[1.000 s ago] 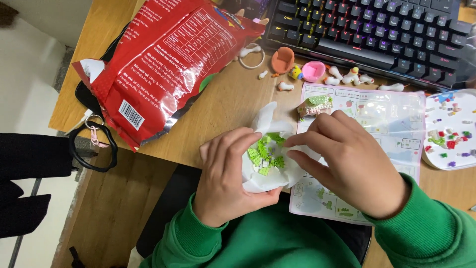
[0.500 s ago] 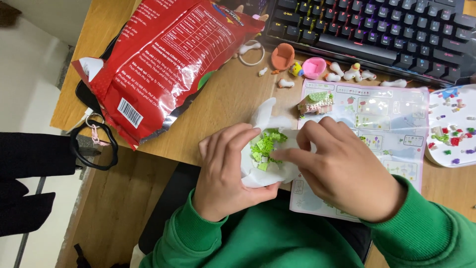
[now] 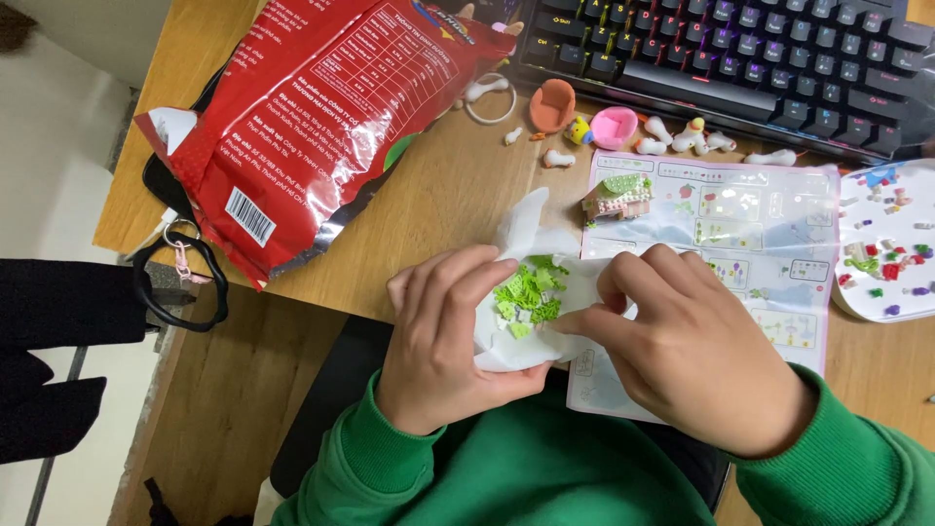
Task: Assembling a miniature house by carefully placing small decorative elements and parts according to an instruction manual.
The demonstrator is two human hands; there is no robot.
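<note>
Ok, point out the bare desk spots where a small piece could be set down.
Bare wood lies between the red foil snack bag and the printed instruction sheet, above the white plastic pouch of green bricks. The strip below the black keyboard is crowded with small figures; the white tray on the far right is full.

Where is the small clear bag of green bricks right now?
In the head view, the bag of green bricks sits at the desk's near edge, held between the left hand and right hand.

I see the snack bag (image 3: 321, 117) lying left of the instruction sheet (image 3: 740, 244). The keyboard (image 3: 740, 58) sits behind it, with the small model (image 3: 616, 198) on its corner.
</note>
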